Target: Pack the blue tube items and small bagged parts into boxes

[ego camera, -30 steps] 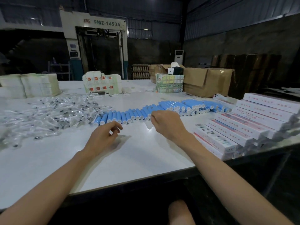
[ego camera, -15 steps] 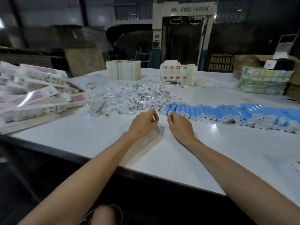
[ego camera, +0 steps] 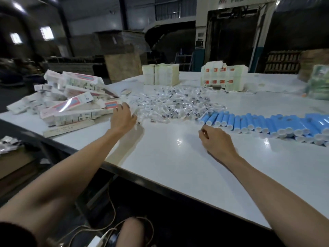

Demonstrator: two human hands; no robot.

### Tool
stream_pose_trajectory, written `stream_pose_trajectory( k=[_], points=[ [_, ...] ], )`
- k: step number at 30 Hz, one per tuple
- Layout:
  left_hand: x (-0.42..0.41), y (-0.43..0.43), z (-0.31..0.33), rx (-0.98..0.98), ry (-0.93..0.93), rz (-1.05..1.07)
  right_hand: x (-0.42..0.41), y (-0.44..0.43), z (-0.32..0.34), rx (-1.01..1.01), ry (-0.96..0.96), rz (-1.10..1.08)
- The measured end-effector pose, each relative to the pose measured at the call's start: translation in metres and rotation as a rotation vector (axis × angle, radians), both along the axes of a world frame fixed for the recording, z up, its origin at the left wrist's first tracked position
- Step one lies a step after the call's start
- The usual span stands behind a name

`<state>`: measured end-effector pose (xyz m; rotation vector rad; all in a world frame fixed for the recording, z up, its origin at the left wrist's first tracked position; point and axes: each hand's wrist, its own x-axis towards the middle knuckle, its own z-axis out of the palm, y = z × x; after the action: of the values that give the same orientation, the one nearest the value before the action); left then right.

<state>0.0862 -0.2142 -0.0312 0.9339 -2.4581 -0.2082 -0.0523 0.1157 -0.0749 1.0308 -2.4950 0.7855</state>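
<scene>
**Packing counter: stock and hands**

Head view.

- Counter (ego camera: pixel 178 168): white and glossy, filling the middle and right of the frame. Its dark edge runs diagonally from mid-left to lower right.
- Blue tubes (ego camera: pixel 267 123): a long band lying side by side on the counter with white caps toward the camera. It runs from frame centre to the right edge and is heaped thicker at the far right.
- Small bagged parts (ego camera: pixel 178 104): a loose pile of clear packets with dark pieces inside, at centre. It lies just beyond the tubes' left end and touches it.
- Boxes (ego camera: pixel 71 98): long white cartons with red and blue print, heaped untidily at mid-left near the counter's corner.
- Left hand (ego camera: pixel 123 116): motion-blurred, palm down, fingers stretched forward and apart. It sits between the box heap and the packet pile, with its fingertips at the nearest box end.
- Right hand (ego camera: pixel 217 141): low over bare counter just in front of the tubes' left end, fingers curled in toward the thumb. I cannot tell whether anything is pinched there.
- Pale stack (ego camera: pixel 161 74): squared bundles of flat sheets, upper centre, behind the packets.
- Second stack (ego camera: pixel 224 78): white with red squares, upper right of centre.
- Green package (ego camera: pixel 318 82): blurred, at the right edge.
- Machine (ego camera: pixel 231 32): tall pale frame with a dark opening, in the background at top right.
- Cord (ego camera: pixel 114 218): looped below the counter edge, bottom centre.
</scene>
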Motion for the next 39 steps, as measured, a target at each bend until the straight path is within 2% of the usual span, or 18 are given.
stream_pose_trajectory(
  k=[6,13,16,21,24,27,29,32,35,39],
  points=[
    [-0.038,-0.044,0.012,0.086,-0.148,0.174,-0.008,-0.001,-0.003,-0.028,-0.044,0.014],
    [-0.073,-0.07,0.002,0.082,-0.302,0.11,-0.017,-0.004,-0.005,-0.082,-0.087,0.029],
    [-0.077,-0.073,-0.002,0.104,-0.278,0.089,-0.017,-0.004,-0.005,-0.075,-0.097,0.035],
    [-0.081,-0.071,0.004,0.325,-0.15,0.152,-0.015,-0.002,-0.002,-0.065,-0.133,0.041],
    [-0.072,-0.072,0.019,0.312,-0.088,0.136,-0.012,-0.001,0.001,-0.067,-0.164,0.047],
    [-0.066,-0.052,0.041,0.273,0.047,0.033,-0.011,0.0,0.003,-0.073,-0.176,0.057],
    [-0.065,-0.026,0.054,0.311,0.073,-0.091,-0.009,0.0,0.004,-0.075,-0.186,0.063],
    [-0.066,0.024,0.064,0.512,0.079,-0.318,-0.008,0.002,0.003,-0.082,-0.204,0.071],
    [-0.07,0.078,0.06,0.752,0.16,-0.563,-0.007,0.004,0.001,-0.11,-0.226,0.073],
    [-0.09,0.143,0.038,0.883,0.221,-0.686,-0.011,0.006,-0.001,-0.213,-0.261,0.032]
  ],
)
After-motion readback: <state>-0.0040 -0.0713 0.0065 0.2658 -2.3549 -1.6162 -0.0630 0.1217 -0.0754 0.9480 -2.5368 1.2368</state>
